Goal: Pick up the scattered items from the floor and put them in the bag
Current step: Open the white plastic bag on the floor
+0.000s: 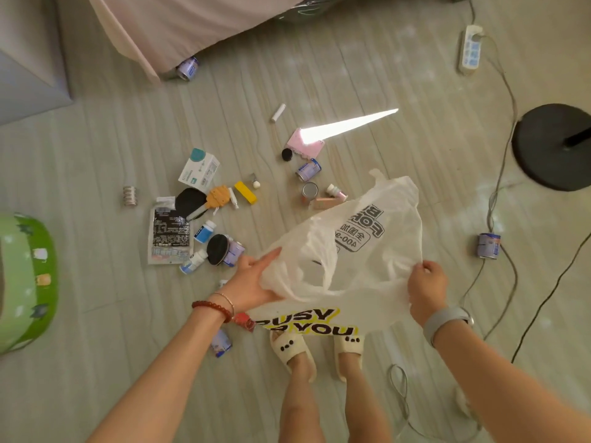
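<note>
Between the two hands, a thin translucent white plastic bag (358, 247) is stretched open: its rim is pinched in the closed right hand (427, 287) and spread by the flatter left hand (252, 282), so scattered bottles (204, 231), cans (308, 170) and boxes (199, 169) on the floor (96, 139) beyond can be dropped in.

Bag (361, 251): thin translucent white plastic, crinkled, slightly glossy, black print. Floor (96, 362): pale wood-grain boards, matt, smooth. Cans (308, 170): shiny metal, printed labels. Carton (200, 169): matt white cardboard. Fan base (553, 145): matt black. Slippers (292, 351): soft cream foam. Bracelet (212, 310): glossy red beads. Bed cover (192, 24): pink cloth.
</note>
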The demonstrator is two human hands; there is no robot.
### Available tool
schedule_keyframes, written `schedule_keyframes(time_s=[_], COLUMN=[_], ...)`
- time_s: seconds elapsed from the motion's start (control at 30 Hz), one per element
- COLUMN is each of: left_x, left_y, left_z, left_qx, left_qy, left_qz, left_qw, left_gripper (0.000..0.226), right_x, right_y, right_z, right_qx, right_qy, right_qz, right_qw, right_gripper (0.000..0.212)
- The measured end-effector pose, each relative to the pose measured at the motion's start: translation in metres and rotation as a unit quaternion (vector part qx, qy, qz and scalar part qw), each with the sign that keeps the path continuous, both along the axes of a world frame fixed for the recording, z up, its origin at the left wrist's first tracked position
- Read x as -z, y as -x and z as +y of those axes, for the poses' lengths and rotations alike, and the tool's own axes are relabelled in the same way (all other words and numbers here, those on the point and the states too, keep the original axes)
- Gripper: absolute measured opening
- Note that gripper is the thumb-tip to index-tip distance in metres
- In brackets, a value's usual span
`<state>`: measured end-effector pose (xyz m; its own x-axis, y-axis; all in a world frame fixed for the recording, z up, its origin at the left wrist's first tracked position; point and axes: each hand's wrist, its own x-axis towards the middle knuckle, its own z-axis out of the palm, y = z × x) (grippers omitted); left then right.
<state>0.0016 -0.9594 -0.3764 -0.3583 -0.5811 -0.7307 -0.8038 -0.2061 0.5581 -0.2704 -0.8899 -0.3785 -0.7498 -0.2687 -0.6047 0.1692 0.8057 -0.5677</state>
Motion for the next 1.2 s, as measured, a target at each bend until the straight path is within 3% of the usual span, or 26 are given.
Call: schedule_keyframes(time_s=[0.1, 0.17, 0.23, 0.37, 0.47, 0.53, 0.6, 0.67, 0.77, 0.9, 1.0, 1.1, 1.2], left_x=[-0.004, -0.005, -0.002, 0.018, 0.027, 0.033, 0.04, 0.041, 0.033, 0.027, 0.021, 0.023, 0.027], left_y=[-0.015, -0.019, -0.016, -0.002, 0.004, -0.001, -0.007, -0.011, -0.01, -0.01, -0.007, -0.007, -0.015], left_z=[0.001, 0.002, 0.002, -0.001, -0.013, -0.022, -0.025, -0.024, -0.022, -0.024, -0.026, -0.025, -0.02], left_qx=[0.078, 0.048, -0.023, -0.178, -0.352, -0.405, -0.328, -0.193, -0.081, -0.023, 0.062, 0.03, -0.06], left_qy=[-0.062, -0.066, -0.045, -0.027, 0.01, 0.032, 0.07, 0.118, 0.156, 0.142, 0.189, 0.222, 0.207], left_qz=[-0.013, 0.015, 0.036, 0.059, 0.025, 0.033, 0.045, 0.056, 0.079, 0.071, 0.012, 0.02, 0.034], left_qw=[0.995, 0.997, 0.998, 0.982, 0.936, 0.913, 0.941, 0.972, 0.981, 0.987, 0.98, 0.974, 0.976], left_gripper=[0.091, 0.099, 0.119, 0.116, 0.11, 0.112, 0.1, 0.081, 0.06, 0.103, 0.115, 0.113, 0.071], right_x=[0.002, -0.001, -0.005, -0.008, -0.01, -0.013, -0.014, -0.013, -0.014, -0.022, -0.023, -0.02, -0.019], right_y=[-0.008, -0.016, -0.024, -0.039, -0.043, -0.043, -0.042, -0.039, -0.036, -0.038, -0.037, -0.033, -0.029], right_z=[-0.011, -0.016, -0.018, -0.016, -0.016, -0.018, -0.019, -0.021, -0.023, -0.026, -0.026, -0.029, -0.031], right_qx=[-0.042, -0.089, -0.134, -0.246, -0.27, -0.282, -0.288, -0.272, -0.225, -0.244, -0.265, -0.259, -0.228], right_qy=[0.021, 0.034, 0.057, 0.084, 0.097, 0.104, 0.103, 0.09, 0.07, 0.079, 0.067, 0.048, 0.038], right_qz=[-0.002, 0.002, -0.005, -0.03, -0.044, -0.038, -0.029, -0.036, -0.069, -0.049, -0.022, 0.022, 0.051], right_qw=[0.999, 0.995, 0.989, 0.965, 0.957, 0.953, 0.952, 0.958, 0.97, 0.965, 0.962, 0.964, 0.972], right_gripper=[0.026, 0.024, 0.021, 0.023, 0.025, 0.027, 0.027, 0.026, 0.019, 0.04, 0.03, 0.024, 0.021])
